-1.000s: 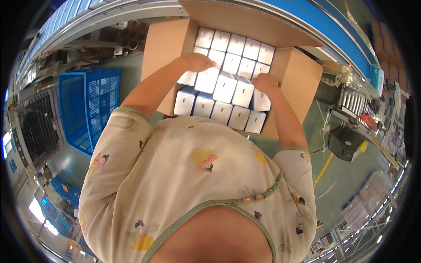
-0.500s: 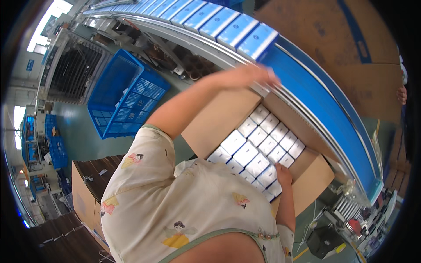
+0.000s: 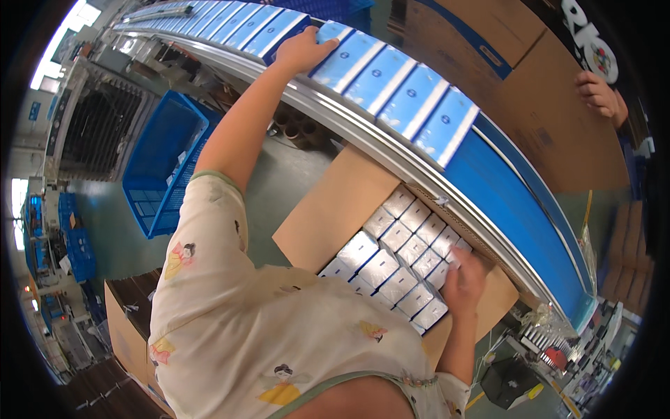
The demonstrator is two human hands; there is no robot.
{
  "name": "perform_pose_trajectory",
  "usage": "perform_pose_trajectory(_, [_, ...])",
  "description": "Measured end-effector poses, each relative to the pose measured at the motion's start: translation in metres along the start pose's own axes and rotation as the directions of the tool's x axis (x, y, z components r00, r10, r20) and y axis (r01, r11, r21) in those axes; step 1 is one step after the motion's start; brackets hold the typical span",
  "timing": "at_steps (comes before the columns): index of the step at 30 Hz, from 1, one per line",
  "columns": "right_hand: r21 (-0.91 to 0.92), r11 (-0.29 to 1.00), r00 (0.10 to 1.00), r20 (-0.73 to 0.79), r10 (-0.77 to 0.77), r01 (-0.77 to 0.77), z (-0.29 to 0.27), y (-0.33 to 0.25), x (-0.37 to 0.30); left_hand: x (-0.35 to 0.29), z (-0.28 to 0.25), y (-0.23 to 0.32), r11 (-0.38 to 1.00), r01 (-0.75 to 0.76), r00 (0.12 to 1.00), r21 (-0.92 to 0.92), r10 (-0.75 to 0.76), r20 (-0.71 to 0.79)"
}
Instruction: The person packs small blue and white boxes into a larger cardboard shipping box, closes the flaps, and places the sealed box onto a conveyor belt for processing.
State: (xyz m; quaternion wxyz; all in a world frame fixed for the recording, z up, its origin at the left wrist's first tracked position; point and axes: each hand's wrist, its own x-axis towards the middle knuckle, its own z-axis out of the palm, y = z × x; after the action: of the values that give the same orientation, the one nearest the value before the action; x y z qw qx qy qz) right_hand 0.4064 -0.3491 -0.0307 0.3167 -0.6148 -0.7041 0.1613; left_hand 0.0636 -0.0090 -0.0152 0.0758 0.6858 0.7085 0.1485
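Observation:
On the conveyor my left hand (image 3: 304, 54) grips the rear of a short row of blue-and-white boxes (image 3: 377, 73), its thumb over the end box and its fingers in the gap behind. That row stands apart from the longer row (image 3: 241, 26) further left. Below the conveyor sits an open cardboard carton (image 3: 347, 202), packed with small white-ended boxes (image 3: 412, 249) in film. Some near boxes stand higher than those around them. Over the carton's right side hovers my right hand (image 3: 466, 281), slightly blurred, fingers apart and nothing visible in them.
The conveyor's blue belt (image 3: 516, 202) runs along the carton's far side. A blue crate (image 3: 157, 174) stands on the floor at left, with stacked flat cardboard (image 3: 132, 297) nearer me. Beyond the belt, another person's hand (image 3: 599, 96) holds a large cardboard sheet (image 3: 558, 126).
My left hand has swung left and back along the conveyor to the boxes. The front boxes have shifted right and separated from the rest. My right hand has lifted off the packed boxes.

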Motion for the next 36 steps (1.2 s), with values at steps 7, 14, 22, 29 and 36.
perform_pose_trajectory(7, [0.533, 0.611, 0.776, 0.152, 0.612, -0.586, -0.043, 0.101, 0.108, -0.071, 0.042, 0.114, 0.92, -0.248, 0.903, -0.304, 0.333, 0.272])
perform_pose_trajectory(14, [0.626, 0.593, 0.794, 0.069, 0.604, -0.506, -0.059, 0.092, 0.105, -0.083, 0.057, 0.139, 0.737, -0.178, 0.88, -0.652, 0.416, 0.231])
perform_pose_trajectory(22, [0.4, 0.912, 0.78, -0.542, 0.312, -0.087, -0.089, 0.007, 0.013, -0.183, -0.018, 0.111, 0.683, -0.411, 0.906, -0.604, 0.382, -0.183])
perform_pose_trajectory(29, [0.599, 0.486, 0.641, 0.06, 0.766, -0.637, -0.034, 0.023, -0.125, -0.296, 0.018, 0.104, 0.836, -0.098, 0.826, -0.54, 0.371, 0.424])
perform_pose_trajectory(36, [-0.65, 0.574, 0.305, 0.488, 0.818, -0.498, 0.021, 0.112, -0.033, -0.236, 0.153, 0.129, 0.811, -0.581, 0.429, 0.061, 0.242, 0.87])
